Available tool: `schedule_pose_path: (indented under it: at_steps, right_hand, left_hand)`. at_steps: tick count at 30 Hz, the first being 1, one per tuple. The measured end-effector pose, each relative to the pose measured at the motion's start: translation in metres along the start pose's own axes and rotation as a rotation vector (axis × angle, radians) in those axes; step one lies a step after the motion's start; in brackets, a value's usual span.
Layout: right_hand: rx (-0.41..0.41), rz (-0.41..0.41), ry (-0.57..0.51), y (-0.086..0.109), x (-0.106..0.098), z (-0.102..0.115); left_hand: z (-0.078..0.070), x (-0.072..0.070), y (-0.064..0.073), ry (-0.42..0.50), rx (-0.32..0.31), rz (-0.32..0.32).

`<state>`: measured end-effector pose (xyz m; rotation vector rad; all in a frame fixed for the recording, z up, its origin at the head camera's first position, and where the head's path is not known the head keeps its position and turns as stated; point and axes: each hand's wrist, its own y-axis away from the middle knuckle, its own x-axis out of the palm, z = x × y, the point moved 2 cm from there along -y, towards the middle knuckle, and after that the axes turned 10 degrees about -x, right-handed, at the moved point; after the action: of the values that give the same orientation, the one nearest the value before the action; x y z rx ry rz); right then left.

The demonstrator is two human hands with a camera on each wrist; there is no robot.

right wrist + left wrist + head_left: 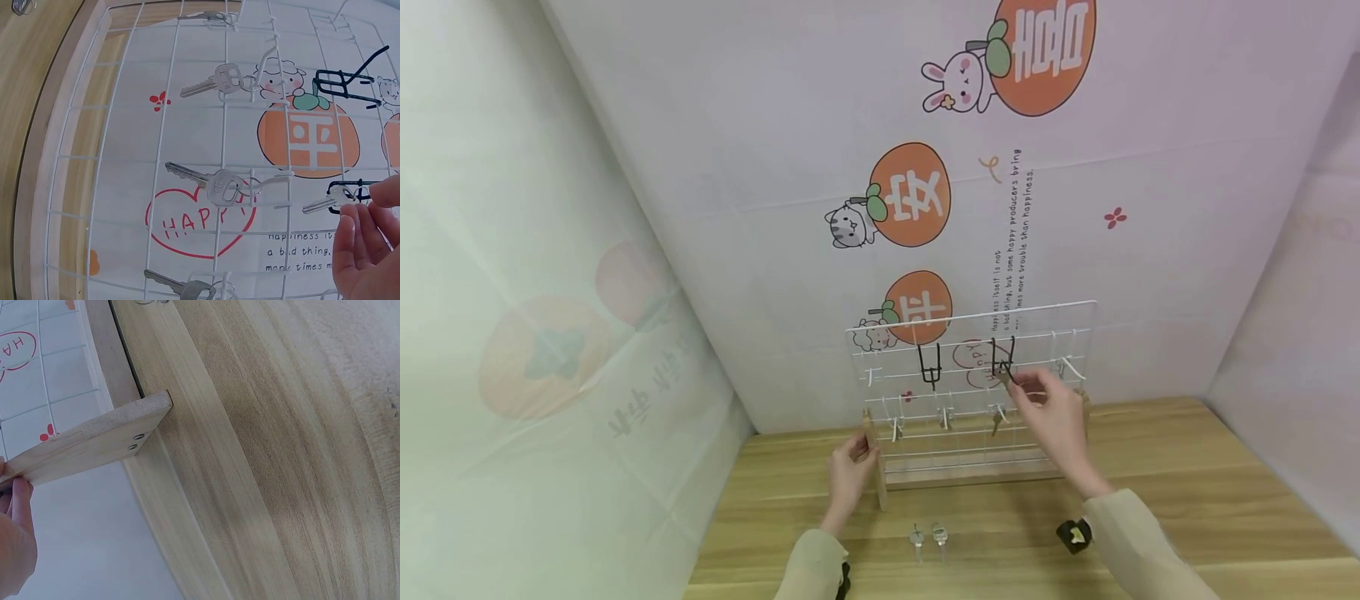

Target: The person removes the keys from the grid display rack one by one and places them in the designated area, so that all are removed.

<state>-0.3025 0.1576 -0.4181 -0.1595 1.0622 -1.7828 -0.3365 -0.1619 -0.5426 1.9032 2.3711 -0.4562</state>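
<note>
A white wire grid rack (970, 317) stands in a wooden frame on the table. My left hand (850, 475) holds the frame's left post (876, 471), thumb and fingers on its edge. At a black hook (1002, 346) on the upper right of the grid, my right hand (1056, 421) pinches a silver key (328, 202) near its ring. The ring overlaps the hook in the right wrist view. A second black hook (930, 365) hangs bare to the left. On white hooks lower down hang several keys, among them one key (224, 187) and another key (226, 79).
Two loose keys lie on the table in front of the rack, a left key (917, 538) and a right key (940, 535). A bare white hook (1072, 367) juts out at the grid's upper right. A printed cloth (790, 250) hangs behind the rack.
</note>
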Motion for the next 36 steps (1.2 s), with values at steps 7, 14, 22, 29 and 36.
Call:
schedule_pose_path:
  at_steps: [7, 14, 22, 29, 36]
  right_hand:
    - [0.068, 0.0, 0.019, -0.006, 0.004, -0.001]
    - [0.054, -0.016, 0.035, -0.009, 0.007, -0.007]
    - [0.052, -0.034, 0.027, -0.014, 0.011, -0.01]
    - [0.067, -0.052, 0.04, -0.016, 0.014, -0.01]
    - [0.07, -0.055, 0.026, -0.016, 0.015, -0.009]
  left_hand:
    - [0.0, -0.001, 0.0, 0.017, 0.015, 0.011]
    - [-0.001, -0.001, 0.0, -0.02, 0.02, 0.001]
    - [0.001, -0.001, -0.001, -0.012, 0.026, 0.001]
    - [0.0, -0.001, -0.001, -0.007, 0.023, -0.003]
    - [-0.002, 0.0, 0.0, -0.018, 0.006, -0.013]
